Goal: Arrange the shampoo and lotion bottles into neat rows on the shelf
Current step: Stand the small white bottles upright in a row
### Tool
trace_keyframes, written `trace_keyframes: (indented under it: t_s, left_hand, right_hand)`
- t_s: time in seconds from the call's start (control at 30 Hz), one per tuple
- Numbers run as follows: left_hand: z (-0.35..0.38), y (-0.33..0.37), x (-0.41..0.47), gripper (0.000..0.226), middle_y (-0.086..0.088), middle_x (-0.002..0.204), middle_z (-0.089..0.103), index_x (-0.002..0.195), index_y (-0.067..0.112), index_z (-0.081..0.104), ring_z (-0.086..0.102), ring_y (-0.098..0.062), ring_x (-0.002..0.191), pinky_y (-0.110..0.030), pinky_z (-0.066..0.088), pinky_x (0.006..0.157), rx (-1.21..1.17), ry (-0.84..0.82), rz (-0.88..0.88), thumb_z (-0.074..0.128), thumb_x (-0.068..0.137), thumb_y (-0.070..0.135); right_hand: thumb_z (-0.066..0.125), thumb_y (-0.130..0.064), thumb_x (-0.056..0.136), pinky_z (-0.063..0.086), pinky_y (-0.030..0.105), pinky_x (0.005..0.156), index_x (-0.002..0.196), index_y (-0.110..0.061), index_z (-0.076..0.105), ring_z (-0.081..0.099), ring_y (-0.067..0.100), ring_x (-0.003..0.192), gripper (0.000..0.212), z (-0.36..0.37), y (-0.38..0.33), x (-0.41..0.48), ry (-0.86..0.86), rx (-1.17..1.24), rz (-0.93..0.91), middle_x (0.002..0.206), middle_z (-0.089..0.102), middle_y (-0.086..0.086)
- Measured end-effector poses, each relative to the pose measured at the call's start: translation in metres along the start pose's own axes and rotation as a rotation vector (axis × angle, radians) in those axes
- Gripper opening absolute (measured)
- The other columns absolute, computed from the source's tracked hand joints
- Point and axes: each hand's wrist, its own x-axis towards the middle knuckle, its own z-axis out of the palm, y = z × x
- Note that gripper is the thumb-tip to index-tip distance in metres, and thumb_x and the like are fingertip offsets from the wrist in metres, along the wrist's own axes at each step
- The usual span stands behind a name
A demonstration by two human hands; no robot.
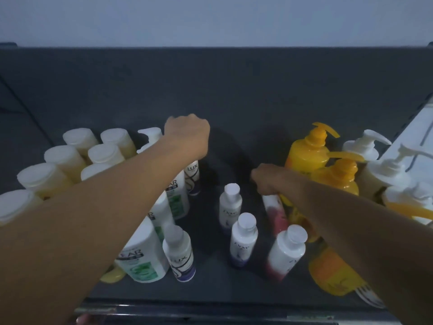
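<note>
- The left hand (187,134) is closed, knuckles up, over the top of a slim white plastic bottle with a purple base and a LUX label (193,178). This bottle stands just left of and behind the small white flat-capped bottle (230,202) at mid-shelf.
- The right hand (269,181) is curled round the top of a slim white and pink plastic bottle (276,213), held just right of that small white bottle. Whether it is lifted off the surface cannot be told.
- Pale yellow bottles with white caps (63,158) are grouped well left of the small white bottle, and white bottles with green labels (140,256) are stood between.
- Orange pump bottles (309,151) and white pump bottles (365,146) are clustered to its right.
- All are carried on a dark grey shelf (234,102) with a tall back panel, and a pale wall (210,17) is seen above it.
</note>
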Motion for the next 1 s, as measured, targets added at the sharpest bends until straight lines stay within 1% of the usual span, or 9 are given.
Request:
trace_keyframes:
  t_s: [0.13,0.23,0.37,0.43,0.57,0.7,0.8,0.9,1.0]
  left_hand:
    - [0.016,-0.002,0.018,0.032,-0.001,0.074,0.044,0.07,0.019,0.043,0.05,-0.026,0.08,-0.04,0.034,0.091,0.051,-0.058,-0.01,0.068,0.09,0.027]
    - [0.02,-0.003,0.021,0.029,-0.001,0.074,0.045,0.071,0.02,0.044,0.049,-0.026,0.08,-0.04,0.032,0.09,0.079,-0.069,-0.02,0.067,0.089,0.023]
    - [0.021,-0.006,0.019,0.027,-0.002,0.073,0.043,0.07,0.019,0.043,0.048,-0.026,0.08,-0.043,0.035,0.101,0.1,-0.066,0.012,0.063,0.088,0.014]
    - [0.021,-0.005,0.016,0.029,-0.002,0.072,0.042,0.069,0.018,0.041,0.048,-0.026,0.078,-0.041,0.036,0.097,0.098,-0.047,0.042,0.061,0.087,0.009]
    - [0.018,0.001,0.006,0.032,-0.003,0.07,0.039,0.067,0.016,0.039,0.049,-0.027,0.076,-0.035,0.035,0.074,0.076,-0.023,0.07,0.06,0.086,0.002]
    - [0.013,0.005,-0.003,0.019,-0.012,0.081,0.055,0.076,0.012,0.056,0.064,-0.034,0.083,-0.034,0.036,0.068,0.03,-0.019,0.088,0.058,0.079,-0.007]
    - [0.013,0.004,-0.012,0.018,-0.012,0.09,0.059,0.08,0.008,0.059,0.066,-0.034,0.087,-0.035,0.037,0.067,0.003,-0.025,0.092,0.058,0.077,-0.009]
    - [0.013,0.0,-0.02,0.019,-0.012,0.077,0.054,0.075,0.011,0.058,0.067,-0.036,0.091,-0.035,0.042,0.067,-0.013,-0.03,0.107,0.059,0.077,-0.008]
    - [0.016,-0.005,-0.029,0.025,-0.009,0.095,0.062,0.102,0.013,0.071,0.063,-0.032,0.083,-0.036,0.047,0.066,-0.01,-0.025,0.14,0.065,0.082,-0.001]
  right_hand:
    - [0.061,-0.01,0.093,0.053,0.035,0.082,0.125,-0.007,0.065,0.066,0.032,0.109,0.033,-0.002,0.0,0.011,0.019,0.012,0.022,0.126,0.064,0.016]
    - [0.06,-0.008,0.092,0.054,0.037,0.087,0.125,-0.004,0.064,0.066,0.033,0.112,0.034,-0.003,-0.005,0.014,-0.004,-0.002,0.033,0.127,0.063,0.017]
    - [0.061,-0.011,0.092,0.053,0.034,0.085,0.124,-0.004,0.065,0.066,0.031,0.111,0.033,0.005,-0.012,0.012,-0.064,-0.003,0.038,0.127,0.064,0.016]
    - [0.059,-0.012,0.094,0.054,0.033,0.083,0.123,-0.004,0.065,0.067,0.03,0.109,0.031,0.011,-0.012,0.011,-0.099,0.03,0.047,0.124,0.066,0.015]
    - [0.061,-0.012,0.093,0.051,0.031,0.076,0.123,-0.005,0.064,0.067,0.029,0.106,0.031,0.016,-0.009,0.006,-0.117,0.148,0.1,0.123,0.066,0.014]
    - [0.061,-0.011,0.087,0.049,0.029,0.072,0.108,-0.01,0.066,0.067,0.029,0.103,0.022,0.007,-0.006,-0.001,-0.066,0.217,0.123,0.116,0.068,0.012]
    - [0.063,-0.011,0.081,0.048,0.028,0.068,0.092,-0.014,0.063,0.064,0.029,0.086,0.011,-0.005,-0.007,-0.009,0.019,0.248,0.14,0.096,0.065,0.009]
    - [0.067,-0.013,0.078,0.047,0.03,0.065,0.08,-0.014,0.059,0.059,0.027,0.076,0.008,-0.019,-0.008,-0.022,0.148,0.282,0.151,0.076,0.057,0.005]
    - [0.07,-0.014,0.074,0.047,0.03,0.062,0.071,-0.012,0.06,0.059,0.028,0.071,0.01,-0.033,-0.009,-0.04,0.248,0.295,0.147,0.067,0.053,0.003]
